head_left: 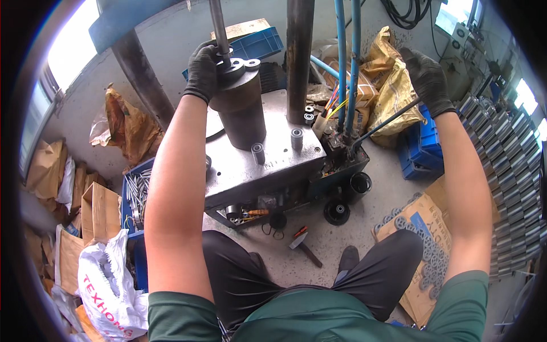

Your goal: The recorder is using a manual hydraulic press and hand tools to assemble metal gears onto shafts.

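Note:
My left hand, in a dark glove, is closed at the foot of an upright steel rod, with its fingers on a metal ring there. Part of its grip is hidden. Below stands a thick dark steel cylinder with small ring-shaped parts on its top. My right hand, gloved too, is raised at the right and wraps the upper end of a slanted metal lever. The lever runs down to a mechanism beside the steel press table.
Small bushings stand on the press table. On the floor lie a hammer and dark round parts. At right are cardboard with several rings, blue crates and stacked metal tubes. Left, a blue crate holds metal rods.

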`<act>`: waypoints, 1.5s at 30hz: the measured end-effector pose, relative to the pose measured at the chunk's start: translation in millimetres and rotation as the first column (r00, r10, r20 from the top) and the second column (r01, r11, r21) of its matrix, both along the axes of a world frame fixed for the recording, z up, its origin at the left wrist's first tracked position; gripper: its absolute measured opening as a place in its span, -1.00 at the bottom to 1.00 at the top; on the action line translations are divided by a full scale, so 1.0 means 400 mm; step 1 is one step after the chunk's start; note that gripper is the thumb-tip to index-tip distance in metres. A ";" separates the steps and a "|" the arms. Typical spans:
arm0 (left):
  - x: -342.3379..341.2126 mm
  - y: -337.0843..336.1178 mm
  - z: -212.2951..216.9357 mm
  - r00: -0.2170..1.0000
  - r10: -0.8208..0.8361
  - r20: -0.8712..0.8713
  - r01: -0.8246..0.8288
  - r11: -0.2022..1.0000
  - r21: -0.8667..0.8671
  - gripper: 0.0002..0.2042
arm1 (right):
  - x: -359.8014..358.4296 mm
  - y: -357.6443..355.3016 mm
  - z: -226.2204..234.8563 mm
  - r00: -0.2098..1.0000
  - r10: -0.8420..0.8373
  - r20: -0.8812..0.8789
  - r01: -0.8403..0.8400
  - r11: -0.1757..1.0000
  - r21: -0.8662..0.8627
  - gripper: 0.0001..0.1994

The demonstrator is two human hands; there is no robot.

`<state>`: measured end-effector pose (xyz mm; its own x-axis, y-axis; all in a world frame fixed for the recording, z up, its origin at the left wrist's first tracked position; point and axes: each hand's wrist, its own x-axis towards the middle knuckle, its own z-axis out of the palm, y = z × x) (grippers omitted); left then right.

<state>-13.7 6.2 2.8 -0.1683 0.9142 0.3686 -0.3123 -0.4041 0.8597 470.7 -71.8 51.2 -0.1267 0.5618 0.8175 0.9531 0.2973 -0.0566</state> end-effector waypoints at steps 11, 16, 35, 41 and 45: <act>0.000 0.021 -0.013 0.987 0.147 -0.058 -0.145 0.989 0.039 -0.75 | 0.029 -0.006 0.012 0.985 -0.168 0.042 0.173 0.953 -0.248 -0.69; -0.020 -0.010 -0.017 0.785 0.620 0.010 -0.614 0.776 0.144 -0.77 | 0.006 -0.009 0.018 0.963 -0.258 0.084 0.271 0.908 -0.319 -0.69; 0.084 -0.380 -0.478 0.526 0.404 -0.748 -0.221 0.915 0.338 -0.85 | 0.035 -0.277 -0.085 0.977 0.089 0.193 -0.041 0.970 -0.240 -0.85; 0.063 -0.350 -0.517 0.362 0.445 -0.819 -0.238 0.894 0.380 -0.94 | -0.155 -0.559 -0.194 0.859 0.351 0.374 -0.276 0.931 -0.239 -0.85; 0.067 -0.351 -0.511 0.347 0.422 -0.838 -0.251 0.902 0.351 -0.93 | -0.280 -0.576 -0.282 0.765 0.635 0.107 -0.564 0.741 -0.365 -0.81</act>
